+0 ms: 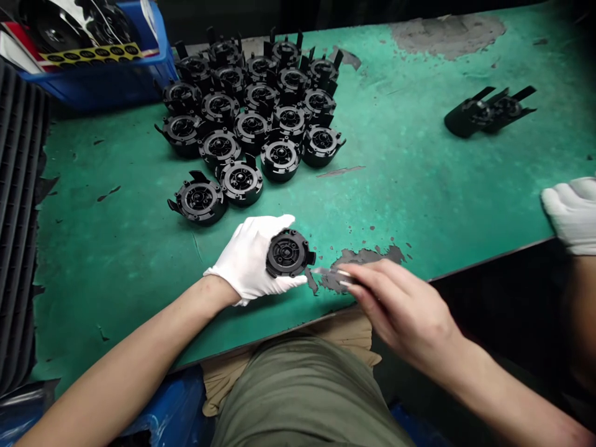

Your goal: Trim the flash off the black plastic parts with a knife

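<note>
My left hand (254,257), in a white glove, holds a round black plastic part (287,252) near the table's front edge, its ribbed face turned up. Bare and closed, my right hand (395,298) pinches a small dark tool with a thin pale tip (333,274). That tip points at the right side of the round part, close to the gloved thumb; whether it touches cannot be made out. Beyond my left hand stand several similar black parts (242,180) in a cluster, many with upright tabs.
Two black parts (468,118) lie together at the right of the green table (395,186). A blue bin (107,84) stands back left, above black ribbed trays (18,217). Another person's gloved hand (572,214) rests at the right edge.
</note>
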Tool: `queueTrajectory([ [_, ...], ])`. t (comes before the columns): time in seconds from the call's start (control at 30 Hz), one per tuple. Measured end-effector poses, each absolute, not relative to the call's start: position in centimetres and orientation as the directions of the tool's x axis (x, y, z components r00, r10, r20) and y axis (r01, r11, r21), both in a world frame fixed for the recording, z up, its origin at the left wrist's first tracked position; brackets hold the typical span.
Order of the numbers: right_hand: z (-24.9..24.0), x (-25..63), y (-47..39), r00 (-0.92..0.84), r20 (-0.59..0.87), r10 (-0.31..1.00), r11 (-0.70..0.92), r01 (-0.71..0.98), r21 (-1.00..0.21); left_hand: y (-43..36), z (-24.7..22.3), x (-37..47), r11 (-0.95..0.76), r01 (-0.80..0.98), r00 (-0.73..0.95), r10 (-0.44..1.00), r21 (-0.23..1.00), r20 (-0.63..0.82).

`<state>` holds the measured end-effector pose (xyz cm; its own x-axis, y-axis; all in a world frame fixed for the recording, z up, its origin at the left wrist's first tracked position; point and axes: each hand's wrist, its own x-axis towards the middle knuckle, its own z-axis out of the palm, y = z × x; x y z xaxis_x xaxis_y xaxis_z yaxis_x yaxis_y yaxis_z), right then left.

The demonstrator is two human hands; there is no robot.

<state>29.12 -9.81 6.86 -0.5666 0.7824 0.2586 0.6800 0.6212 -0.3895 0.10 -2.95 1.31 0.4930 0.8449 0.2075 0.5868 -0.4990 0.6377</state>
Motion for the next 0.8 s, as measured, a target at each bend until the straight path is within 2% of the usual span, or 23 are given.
queueTrajectory([
  [0.03, 6.4, 28.8, -10.1, -0.566, 0.242, 0.788, 0.611, 0.668, -0.426, -3.0, 1.0, 0.0, -0.504, 0.603, 0.476, 0.849, 0.618, 0.228],
  [0.1, 5.3, 28.3, -10.3, -0.58, 0.222, 0.784, 0.615, 0.672, -0.412, -3.1, 0.7, -0.1, -0.535, 0.595, 0.49, 0.833, 0.6, 0.257],
  [0.27, 4.1, 28.4, -8.2, -0.583, 0.249, 0.773, 0.63, 0.75, -0.201, -3.1, 1.2, -0.2, -0.545, 0.489, 0.499, 0.815, 0.681, 0.294],
  [0.4, 5.0, 29.0, -6.1, -0.637, 0.272, 0.721, 0.679, 0.729, -0.093, -2.9, 1.5, -0.1, -0.506, 0.446, 0.492, 0.828, 0.738, 0.271],
  [0.8, 5.0, 28.3, -5.1, -0.688, 0.294, 0.664, 0.723, 0.691, -0.014, -2.1, 2.2, 0.6, -0.426, 0.521, 0.528, 0.842, 0.739, 0.113],
])
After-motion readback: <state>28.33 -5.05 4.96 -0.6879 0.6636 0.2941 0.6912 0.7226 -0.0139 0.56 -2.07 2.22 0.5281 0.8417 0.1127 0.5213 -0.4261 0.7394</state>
